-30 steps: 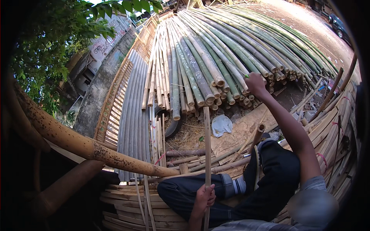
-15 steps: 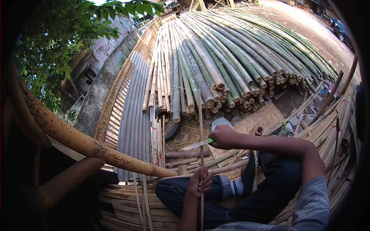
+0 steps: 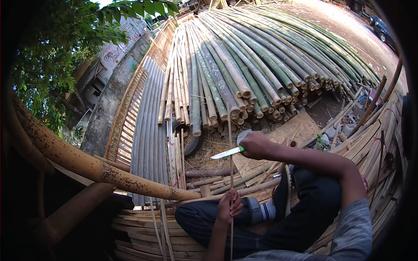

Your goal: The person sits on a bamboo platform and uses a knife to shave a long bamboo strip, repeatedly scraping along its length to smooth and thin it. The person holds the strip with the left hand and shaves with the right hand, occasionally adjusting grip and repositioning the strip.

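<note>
A bamboo yard, poles (image 3: 244, 65) stacked in a fan beyond the seated person.

A thin strip (image 3: 230, 143) stands upright between the knees, the left hand (image 3: 228, 206) closed round its lower part, the right hand (image 3: 257, 145) clenched on a knife (image 3: 226, 153) whose blade lies across it, seemingly touching. The blade sits above the left hand, so a slip down the strip could cut those fingers; a loose hold would let the strip twist or split off-line.
</note>
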The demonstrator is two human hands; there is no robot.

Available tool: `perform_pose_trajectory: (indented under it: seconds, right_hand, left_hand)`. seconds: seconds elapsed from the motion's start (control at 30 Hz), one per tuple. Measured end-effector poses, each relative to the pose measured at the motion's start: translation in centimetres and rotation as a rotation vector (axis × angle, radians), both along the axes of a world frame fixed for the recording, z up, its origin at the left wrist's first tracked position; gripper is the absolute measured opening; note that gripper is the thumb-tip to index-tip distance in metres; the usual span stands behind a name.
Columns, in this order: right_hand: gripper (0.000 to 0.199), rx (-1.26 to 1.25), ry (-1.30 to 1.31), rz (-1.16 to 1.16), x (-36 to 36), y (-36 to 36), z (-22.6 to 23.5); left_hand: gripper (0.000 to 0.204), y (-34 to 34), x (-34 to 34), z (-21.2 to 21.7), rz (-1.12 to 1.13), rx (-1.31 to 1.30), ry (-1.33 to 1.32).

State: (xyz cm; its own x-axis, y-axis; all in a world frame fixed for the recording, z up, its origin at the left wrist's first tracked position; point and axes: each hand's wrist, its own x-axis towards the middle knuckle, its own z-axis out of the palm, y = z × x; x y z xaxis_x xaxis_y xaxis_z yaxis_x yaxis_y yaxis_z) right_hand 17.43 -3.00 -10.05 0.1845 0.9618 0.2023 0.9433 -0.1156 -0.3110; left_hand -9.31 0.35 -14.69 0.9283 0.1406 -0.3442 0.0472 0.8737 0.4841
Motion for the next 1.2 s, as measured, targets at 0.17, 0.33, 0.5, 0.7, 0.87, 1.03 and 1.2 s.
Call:
perform_pose_trajectory:
  seconds: [0.17, 0.33, 0.5, 0.7, 0.87, 1.03, 1.2]
  right_hand:
    - [0.021, 0.145, 0.032, -0.230, 2.8, 2.1, 0.2]
    - [0.034, 0.308, 0.096, -0.697, 13.9, 0.1, 0.6]
    - [0.037, 0.416, 0.635, -0.532, 11.7, -0.9, -4.6]
    - [0.044, 0.276, 0.290, -0.093, 4.8, -0.7, 0.8]
    - [0.031, 0.077, 1.245, -0.072, 1.1, 1.0, 0.5]
    - [0.031, 0.074, 1.394, 0.041, 0.6, 1.1, -0.1]
    - [0.036, 0.134, 1.058, 0.088, -1.4, 1.3, 0.8]
  left_hand:
    - [0.036, -1.9, -0.9, 0.7, 0.095, 0.397, 0.168]
    - [0.035, -6.8, -2.5, 1.2, -0.028, 0.522, 0.237]
    - [0.033, -1.9, -1.1, 0.5, -0.066, 0.150, 0.032]
    - [0.046, 1.5, -0.7, -1.1, -0.023, 0.159, -0.020]
    - [0.060, 1.8, -0.3, -0.9, -0.164, 0.230, -0.126]
    - [0.059, 1.9, 0.2, 0.0, -0.105, 0.194, -0.103]
    - [0.046, 4.2, 1.2, -1.0, -0.145, -0.008, -0.143]
